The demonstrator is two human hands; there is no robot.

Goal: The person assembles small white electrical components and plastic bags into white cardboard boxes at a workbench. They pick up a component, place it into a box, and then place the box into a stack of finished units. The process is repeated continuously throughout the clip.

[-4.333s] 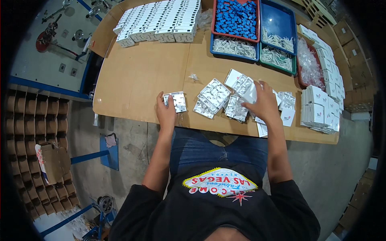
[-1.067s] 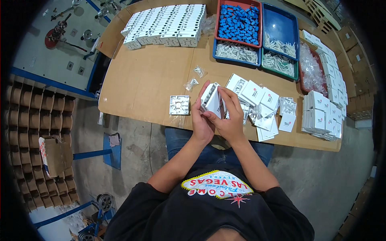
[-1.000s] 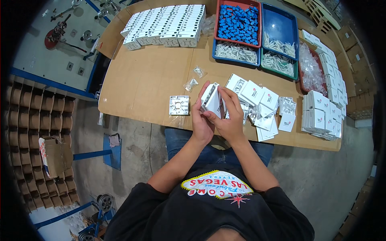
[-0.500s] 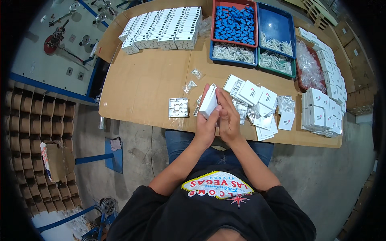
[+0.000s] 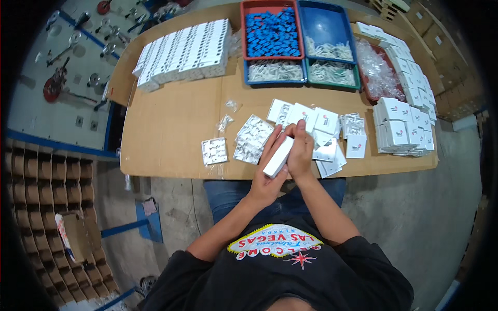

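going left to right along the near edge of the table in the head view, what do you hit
small clear packet of white parts → pile of clear packets → white box held in left hand and right hand → loose white boxes → stacked white boxes

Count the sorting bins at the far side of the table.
5: a red bin of blue parts, a blue bin, a blue tray, a green tray, and a red bin of bags rightmost.

A small white box [image 5: 278,157], flat and oblong, is held tilted between both hands over the near edge of the table, just right of a pile of clear packets [image 5: 252,139].
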